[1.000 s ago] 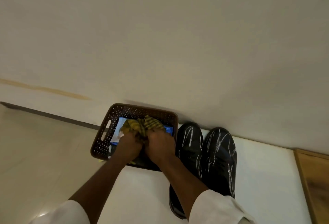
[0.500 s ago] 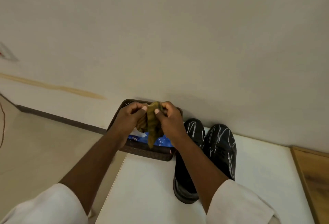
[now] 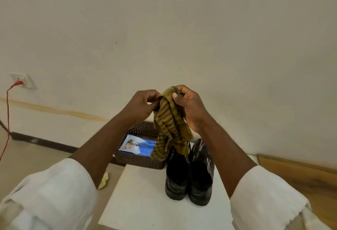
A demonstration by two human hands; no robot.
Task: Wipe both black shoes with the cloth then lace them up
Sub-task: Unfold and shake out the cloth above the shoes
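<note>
— Why's the cloth up there?
— Both hands, left and right, pinch its top so it hangs open, likely for folding. The shoes wait below on the desk, right of the basket.

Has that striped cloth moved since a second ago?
Yes. The cloth has come up out of the brown basket; both hands now hold it in the air above the basket and the black shoes.
</note>
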